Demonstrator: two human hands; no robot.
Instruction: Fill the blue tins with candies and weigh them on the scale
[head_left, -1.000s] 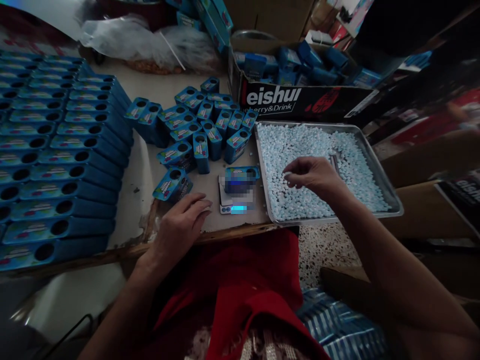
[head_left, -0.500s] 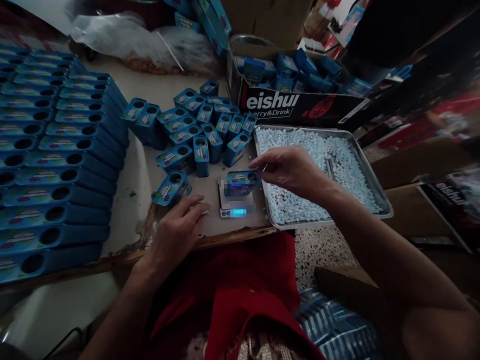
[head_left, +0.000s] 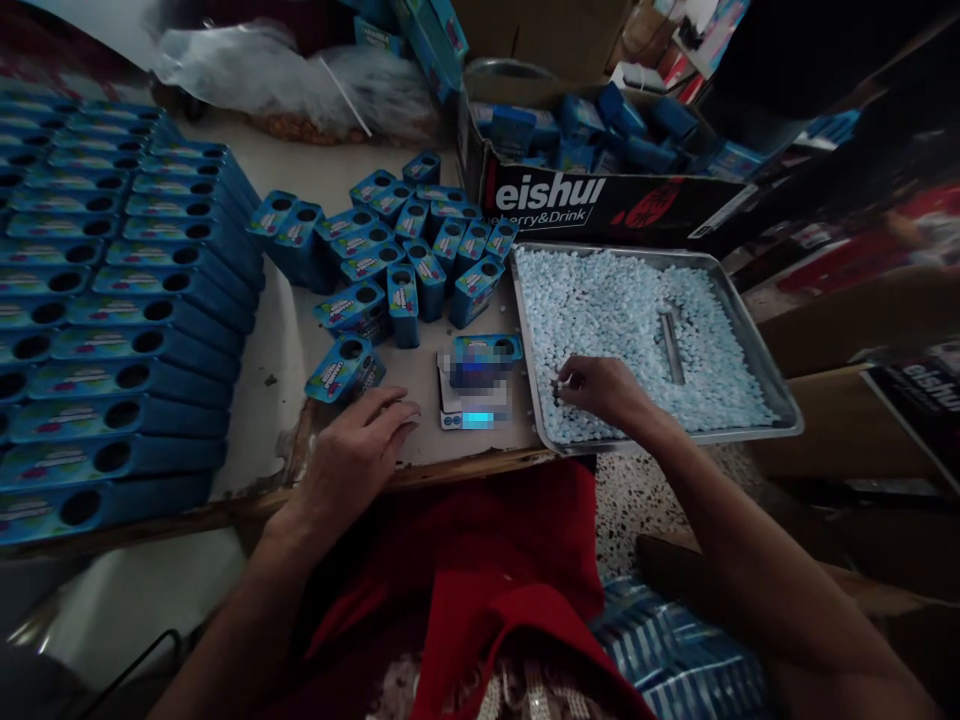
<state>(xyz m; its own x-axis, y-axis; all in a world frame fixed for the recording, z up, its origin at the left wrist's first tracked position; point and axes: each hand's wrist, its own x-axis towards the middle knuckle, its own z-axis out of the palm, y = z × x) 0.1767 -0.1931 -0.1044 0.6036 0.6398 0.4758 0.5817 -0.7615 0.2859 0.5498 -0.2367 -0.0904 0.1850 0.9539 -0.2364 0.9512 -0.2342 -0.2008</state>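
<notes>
Dim light throughout. Worn pale worktable (head_left: 285, 330), front edge chipped with bare wood exposed. Speckled terrazzo floor (head_left: 652, 495) below its right corner. Brown cardboard cartons (head_left: 817, 325) stacked along the right side.

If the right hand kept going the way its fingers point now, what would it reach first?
The right hand points left across the pellet tray. It would likely meet the tray's left rim first, then the blue box on the scale; depth is unclear.
</notes>
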